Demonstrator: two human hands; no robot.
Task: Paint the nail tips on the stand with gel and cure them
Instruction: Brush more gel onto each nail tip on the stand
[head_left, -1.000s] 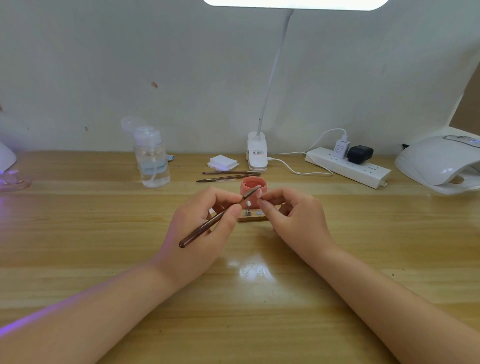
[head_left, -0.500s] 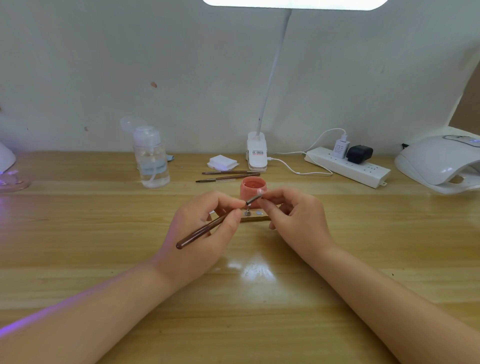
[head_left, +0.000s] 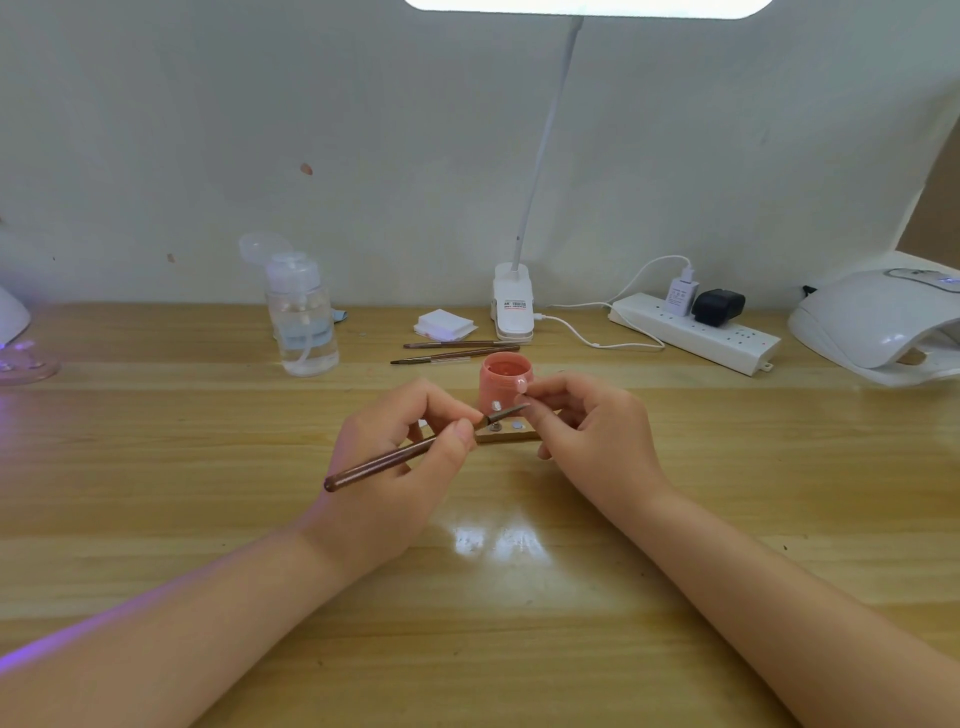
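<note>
My left hand (head_left: 400, 462) grips a brown gel brush (head_left: 395, 458), its tip pointing right toward my right hand (head_left: 587, 431). My right hand pinches a small pale pink nail tip (head_left: 521, 385) between thumb and forefinger, raised in front of the open pink gel jar (head_left: 505, 375). The brush tip lies just below that nail tip. Below sits the small wooden stand (head_left: 506, 434) with metal pegs; another nail tip (head_left: 496, 405) stands on a peg. The white curing lamp (head_left: 878, 325) rests at the far right.
Two spare brushes (head_left: 457, 349) and a stack of white pads (head_left: 444, 323) lie behind the jar. A clear pump bottle (head_left: 304, 317) stands at left, a clip desk lamp (head_left: 513, 306) and power strip (head_left: 693, 332) at the back. A purple-lit object (head_left: 15, 338) sits far left.
My right hand has lifted the nail tip slightly up off the stand area to the front of the jar. The brush in my left hand has lowered and levelled a little.
</note>
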